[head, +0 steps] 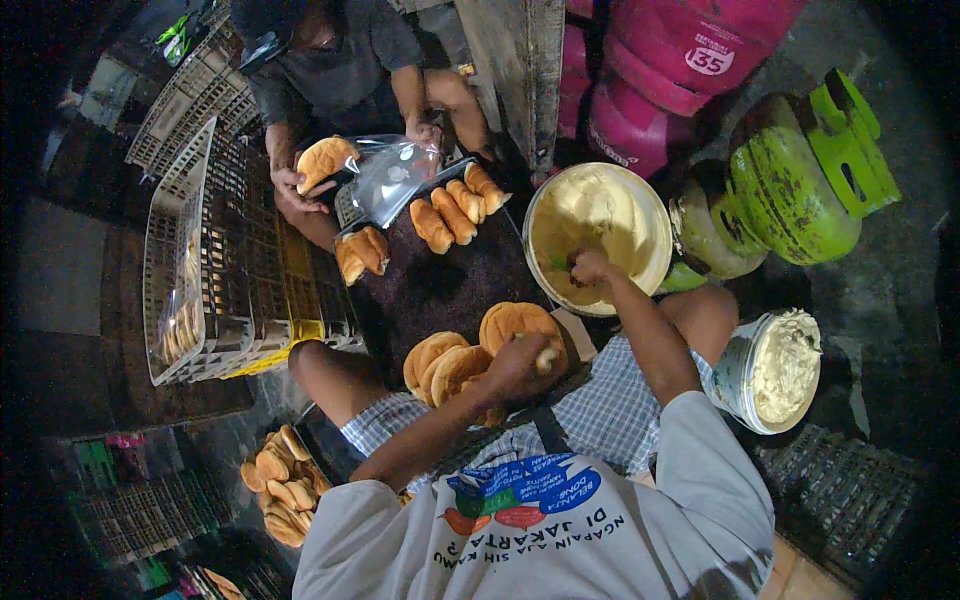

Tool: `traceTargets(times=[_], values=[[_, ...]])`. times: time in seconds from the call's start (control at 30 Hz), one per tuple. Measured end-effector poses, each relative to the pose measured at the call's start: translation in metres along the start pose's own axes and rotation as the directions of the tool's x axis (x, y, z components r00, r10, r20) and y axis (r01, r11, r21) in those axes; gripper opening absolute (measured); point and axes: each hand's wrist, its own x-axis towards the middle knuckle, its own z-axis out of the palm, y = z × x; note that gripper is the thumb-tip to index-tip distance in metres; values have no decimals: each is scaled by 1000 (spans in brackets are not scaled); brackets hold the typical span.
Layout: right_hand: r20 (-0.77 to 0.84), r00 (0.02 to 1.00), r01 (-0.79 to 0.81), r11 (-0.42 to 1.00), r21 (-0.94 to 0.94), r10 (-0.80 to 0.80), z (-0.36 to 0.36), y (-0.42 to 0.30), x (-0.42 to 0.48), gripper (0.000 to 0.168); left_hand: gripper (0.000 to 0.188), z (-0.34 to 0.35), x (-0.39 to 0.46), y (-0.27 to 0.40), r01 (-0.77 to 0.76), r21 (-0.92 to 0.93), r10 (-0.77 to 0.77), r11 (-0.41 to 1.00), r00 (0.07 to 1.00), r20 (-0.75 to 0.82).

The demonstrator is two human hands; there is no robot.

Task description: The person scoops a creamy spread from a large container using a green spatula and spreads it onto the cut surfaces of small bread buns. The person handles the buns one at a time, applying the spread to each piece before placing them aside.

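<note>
Before me, round bread buns (433, 360) lie in a pile at the near edge of a dark board (420, 300). My left hand (521, 367) is on a bun there, fingers bent over it, with some pale cream at the fingertips. Over a large round tub of pale yellow cream (600, 217), my right hand (591, 267) reaches inside, its fingers closed around something mostly hidden, with a bit of green beside it. Long filled rolls (453, 215) lie in a row on the board's far side, and a split roll (361, 253) lies to their left.
Opposite, a person (337, 67) holds a bun and a clear plastic bag (390, 176). Stacked plastic crates (244, 255) stand left. Green gas cylinders (787, 180) and pink ones (660, 67) stand right, above a second cream bucket (780, 375). More buns (281, 480) are piled lower left.
</note>
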Motion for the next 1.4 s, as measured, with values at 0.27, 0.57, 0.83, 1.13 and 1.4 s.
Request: traceTargets(times=[0.27, 0.57, 0.83, 1.13, 1.4], values=[[10, 1000, 7, 954, 299, -11, -129, -67, -111, 20, 79, -78, 13, 0, -39, -948, -497, -316, 858, 130], [-273, 847, 503, 854, 132, -456, -109, -128, -139, 27, 82, -57, 5, -28, -186, -771, -437, -609, 890, 131], [-305, 627, 664, 696, -272, -717, -83, -151, -128, 35, 43, -83, 5, -45, -104, -868, -505, -486, 844, 182], [-449, 536, 514, 698, -497, -715, -83, -158, -127, 44, 36, -82, -7, -47, -242, -910, -651, -336, 758, 39], [-410, 769, 374, 865, -336, -491, -106, -150, -147, 41, 36, -103, -23, -81, -282, -929, -636, -240, 769, -69]])
